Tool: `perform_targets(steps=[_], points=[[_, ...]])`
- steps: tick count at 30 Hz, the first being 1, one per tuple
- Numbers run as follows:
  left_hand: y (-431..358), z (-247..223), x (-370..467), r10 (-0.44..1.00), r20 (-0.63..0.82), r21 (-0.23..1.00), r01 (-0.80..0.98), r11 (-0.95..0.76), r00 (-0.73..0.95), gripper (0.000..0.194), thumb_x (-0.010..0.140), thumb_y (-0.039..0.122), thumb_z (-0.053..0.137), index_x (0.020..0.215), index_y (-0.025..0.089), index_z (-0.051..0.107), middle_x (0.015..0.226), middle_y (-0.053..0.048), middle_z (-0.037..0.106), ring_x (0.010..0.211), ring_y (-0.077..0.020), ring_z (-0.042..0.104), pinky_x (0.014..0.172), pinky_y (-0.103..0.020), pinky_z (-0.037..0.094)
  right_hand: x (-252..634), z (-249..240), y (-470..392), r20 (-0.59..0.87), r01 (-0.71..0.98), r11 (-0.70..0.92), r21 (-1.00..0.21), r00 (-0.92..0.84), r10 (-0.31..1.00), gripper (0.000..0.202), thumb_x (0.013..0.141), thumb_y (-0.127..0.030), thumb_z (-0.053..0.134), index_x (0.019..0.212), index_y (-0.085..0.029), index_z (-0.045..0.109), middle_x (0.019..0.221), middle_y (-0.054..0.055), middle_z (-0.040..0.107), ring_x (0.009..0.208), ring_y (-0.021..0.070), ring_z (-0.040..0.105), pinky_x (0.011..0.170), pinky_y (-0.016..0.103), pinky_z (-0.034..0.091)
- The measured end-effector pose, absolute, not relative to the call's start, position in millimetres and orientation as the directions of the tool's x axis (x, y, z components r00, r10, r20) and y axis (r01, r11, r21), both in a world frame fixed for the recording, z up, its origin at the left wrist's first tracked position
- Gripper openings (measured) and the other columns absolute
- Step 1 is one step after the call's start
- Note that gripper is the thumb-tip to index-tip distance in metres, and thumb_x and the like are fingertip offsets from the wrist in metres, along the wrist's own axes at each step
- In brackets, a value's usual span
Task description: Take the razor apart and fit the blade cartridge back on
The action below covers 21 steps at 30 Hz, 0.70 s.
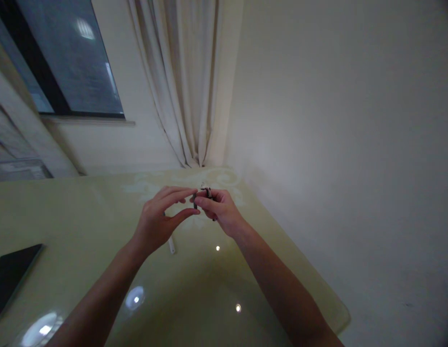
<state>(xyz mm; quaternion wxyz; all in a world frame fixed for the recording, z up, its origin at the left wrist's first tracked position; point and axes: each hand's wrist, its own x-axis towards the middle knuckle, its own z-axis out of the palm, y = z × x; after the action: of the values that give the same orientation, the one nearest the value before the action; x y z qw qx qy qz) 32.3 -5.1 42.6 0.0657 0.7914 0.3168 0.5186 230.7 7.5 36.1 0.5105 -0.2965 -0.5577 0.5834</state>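
Above the table, my two hands meet around small items too small to name. My left hand [157,217] holds its thumb and fingertips at the two ends of a short dark grey piece [195,201]. The thumb and forefinger of my right hand [220,207] touch the same piece from the other side. A small black-and-silver object [208,193] sticks up from the curled fingers of my right hand, its lower part hidden in the grip. Below my left wrist lies a thin white strip [172,245], partly covered by the hand.
The glossy pale green table [101,217] reflects ceiling lights. A dark flat tablet-like slab [12,274] lies at the left. Curtains [184,82] and a window [72,58] stand behind, and a bare wall [336,144] runs along the table's right edge.
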Motion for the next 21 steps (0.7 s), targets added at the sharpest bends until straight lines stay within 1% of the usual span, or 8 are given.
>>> perform_targets(steps=[4, 6, 8, 10, 12, 15, 17, 21], points=[[-6.1, 43.5, 34.5, 0.564, 0.783, 0.439, 0.409, -0.800, 0.262, 0.046, 0.090, 0.052, 0.084, 0.127, 0.025, 0.077, 0.113, -0.008, 0.079, 0.083, -0.0189, 0.071, 0.082, -0.034, 0.061, 230.9, 34.2, 7.9, 0.212, -0.290, 0.116, -0.950, -0.325, 0.922, 0.034, 0.076, -0.047, 0.090, 0.087, -0.017, 0.078, 0.053, -0.009, 0.045, 0.047, 0.0066, 0.030, 0.047, 0.027, 0.016], [-6.7, 43.9, 35.5, 0.577, 0.775, 0.460, 0.396, -0.795, 0.259, 0.045, 0.089, 0.050, 0.085, 0.126, 0.025, 0.078, 0.112, -0.008, 0.079, 0.083, -0.0186, 0.070, 0.082, -0.034, 0.061, 230.6, 33.0, 8.4, 0.206, -0.287, 0.110, -0.952, -0.332, 0.920, 0.035, 0.076, -0.049, 0.089, 0.087, -0.018, 0.078, 0.053, -0.009, 0.043, 0.047, 0.0069, 0.028, 0.047, 0.027, 0.016], [-7.0, 44.3, 36.0, 0.612, 0.753, 0.506, 0.381, -0.774, 0.243, 0.046, 0.086, 0.049, 0.088, 0.125, 0.026, 0.078, 0.111, -0.008, 0.079, 0.084, -0.0191, 0.069, 0.083, -0.035, 0.060, 230.3, 32.2, 8.9, 0.220, -0.255, 0.143, -0.956, -0.306, 0.926, 0.037, 0.076, -0.051, 0.089, 0.088, -0.018, 0.078, 0.056, -0.008, 0.047, 0.049, 0.0076, 0.031, 0.049, 0.027, 0.019], [-6.8, 44.3, 35.8, 0.681, 0.702, 0.603, 0.334, -0.725, 0.210, 0.055, 0.080, 0.051, 0.092, 0.127, 0.026, 0.078, 0.113, -0.008, 0.080, 0.086, -0.0199, 0.069, 0.084, -0.036, 0.060, 230.5, 32.1, 8.6, 0.279, -0.205, 0.231, -0.951, -0.248, 0.928, 0.040, 0.075, -0.054, 0.090, 0.089, -0.018, 0.079, 0.064, -0.004, 0.055, 0.055, 0.0093, 0.039, 0.052, 0.026, 0.027], [-5.8, 43.4, 35.3, 0.785, 0.591, 0.748, 0.237, -0.620, 0.187, 0.056, 0.081, 0.056, 0.089, 0.128, 0.026, 0.079, 0.112, -0.008, 0.080, 0.086, -0.0206, 0.068, 0.083, -0.035, 0.059, 231.7, 33.0, 7.2, 0.365, -0.135, 0.344, -0.929, -0.194, 0.911, 0.041, 0.075, -0.055, 0.090, 0.090, -0.019, 0.079, 0.073, -0.001, 0.061, 0.062, 0.0116, 0.045, 0.057, 0.027, 0.034], [-2.8, 39.3, 35.4, 0.908, 0.357, 0.920, 0.081, -0.382, 0.220, 0.050, 0.088, 0.063, 0.079, 0.117, 0.022, 0.083, 0.100, -0.009, 0.079, 0.082, -0.0200, 0.066, 0.076, -0.032, 0.058, 235.9, 35.7, 3.4, 0.473, 0.004, 0.479, -0.878, -0.149, 0.868, 0.039, 0.082, -0.057, 0.086, 0.093, -0.020, 0.080, 0.070, -0.001, 0.056, 0.062, 0.0130, 0.043, 0.058, 0.029, 0.034], [-0.7, 35.5, 36.2, 0.939, 0.238, 0.969, 0.004, -0.246, 0.247, 0.050, 0.088, 0.066, 0.077, 0.105, 0.019, 0.084, 0.096, -0.010, 0.077, 0.077, -0.0180, 0.062, 0.071, -0.030, 0.057, 239.5, 37.2, 1.3, 0.537, 0.100, 0.552, -0.827, -0.146, 0.831, 0.038, 0.087, -0.058, 0.083, 0.094, -0.021, 0.080, 0.069, -0.001, 0.054, 0.062, 0.0140, 0.042, 0.058, 0.030, 0.034], [0.9, 30.5, 37.2, 0.951, 0.073, 0.994, -0.102, -0.044, 0.299, 0.053, 0.083, 0.070, 0.079, 0.089, 0.017, 0.081, 0.092, -0.009, 0.071, 0.070, -0.0139, 0.055, 0.062, -0.025, 0.053, 245.4, 37.2, 1.1, 0.643, 0.228, 0.681, -0.696, -0.222, 0.733, 0.032, 0.092, -0.054, 0.080, 0.097, -0.023, 0.082, 0.076, 0.003, 0.058, 0.068, 0.0173, 0.048, 0.062, 0.031, 0.039]])
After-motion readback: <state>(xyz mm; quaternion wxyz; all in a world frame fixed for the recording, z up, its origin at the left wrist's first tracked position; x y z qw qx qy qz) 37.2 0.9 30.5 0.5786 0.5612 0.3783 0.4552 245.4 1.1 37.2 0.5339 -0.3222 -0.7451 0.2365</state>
